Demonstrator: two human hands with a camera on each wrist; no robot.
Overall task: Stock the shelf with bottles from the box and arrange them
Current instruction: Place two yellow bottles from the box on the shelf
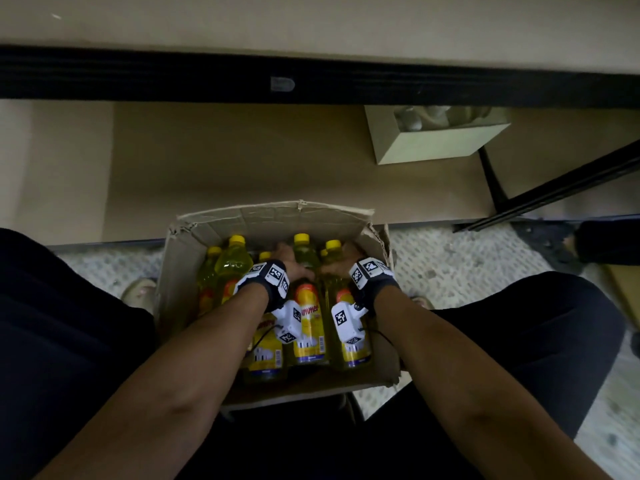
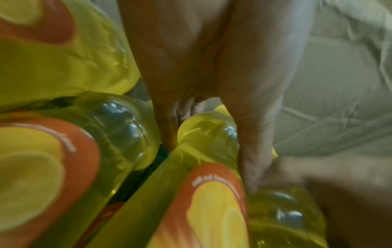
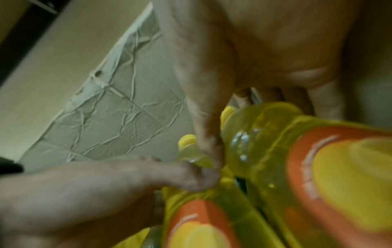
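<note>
Mostly yellow-capped bottles (image 1: 309, 320), orange-labelled.

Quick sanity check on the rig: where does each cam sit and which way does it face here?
Head: on the head, facing down into the cardboard box of yellow bottles, shelf beyond; shows both forearms and legs.
Left wrist: along the left hand into the bottles; shows its fingers.
Right wrist: along the right hand toward a bottle neck; shows its fingers and the other hand.
Shared: both wrist views show bottles and the creased box wall.
</note>
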